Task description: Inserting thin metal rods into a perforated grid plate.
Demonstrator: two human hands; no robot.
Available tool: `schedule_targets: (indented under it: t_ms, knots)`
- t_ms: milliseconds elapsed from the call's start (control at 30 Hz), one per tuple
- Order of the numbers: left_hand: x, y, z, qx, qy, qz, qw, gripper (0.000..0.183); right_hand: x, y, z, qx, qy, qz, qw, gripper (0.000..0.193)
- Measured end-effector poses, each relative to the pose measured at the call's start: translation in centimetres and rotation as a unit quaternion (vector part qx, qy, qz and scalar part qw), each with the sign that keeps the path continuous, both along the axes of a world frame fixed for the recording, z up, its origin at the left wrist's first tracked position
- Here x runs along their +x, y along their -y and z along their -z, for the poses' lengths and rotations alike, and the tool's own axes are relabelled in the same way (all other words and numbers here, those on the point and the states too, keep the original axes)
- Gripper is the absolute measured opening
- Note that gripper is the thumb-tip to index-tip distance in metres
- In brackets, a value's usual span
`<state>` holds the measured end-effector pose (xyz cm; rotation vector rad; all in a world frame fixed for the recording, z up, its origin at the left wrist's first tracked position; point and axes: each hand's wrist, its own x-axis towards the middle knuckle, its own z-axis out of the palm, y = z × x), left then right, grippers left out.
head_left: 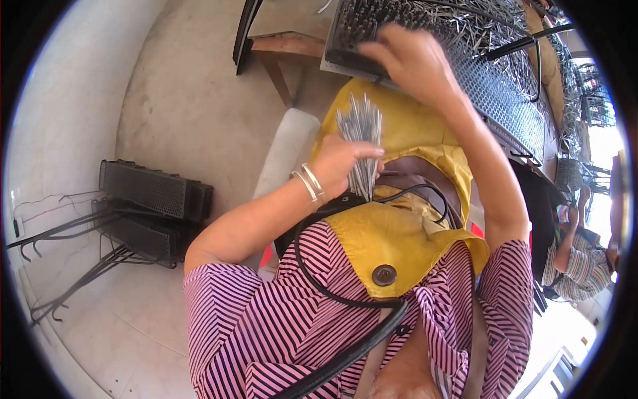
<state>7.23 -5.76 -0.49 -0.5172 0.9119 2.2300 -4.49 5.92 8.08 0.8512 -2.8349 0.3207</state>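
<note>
My left hand is closed around a bundle of thin grey metal rods, held upright in front of my yellow apron. The rod tips stick out above the fist at uneven heights, and their lower ends show beneath it. Farther off, my right hand hangs over the front of a dark rack packed with upright metal pieces. Its thumb and fingers are apart and slightly blurred, with nothing visible between them.
Loose metal strips lie heaped behind the rack, beside a perforated metal panel. Black perforated trays with long hooked bars stand at the left. A wooden stool is ahead. Another person sits at far right. A black cable crosses my front.
</note>
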Motion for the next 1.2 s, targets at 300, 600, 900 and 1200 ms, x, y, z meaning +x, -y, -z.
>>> schedule_targets:
  t_ms: [300, 600, 900, 1200]
  knots:
    - [0.4, -0.3, -1.9, -0.014, -0.042, 0.040, 0.998, 0.023, 9.8, -4.3, 4.3, -0.531, 0.534, 0.153, 0.640, 0.015]
    - [0.4, -0.8, -1.9, -0.078, -0.126, 0.036, 0.988, 0.023, 11.5, -5.3, 4.6, -0.549, 0.441, 0.212, 0.678, 0.007]
    - [0.2, -0.9, -2.3, -0.055, -0.099, 0.013, 0.993, 0.022, 10.7, -5.3, 4.7, -0.560, 0.459, 0.184, 0.665, 0.006]
    - [0.5, -0.4, -1.1, -0.094, -0.043, -0.047, 0.993, 0.015, 9.5, -6.5, 4.8, -0.552, 0.426, 0.192, 0.691, 0.013]
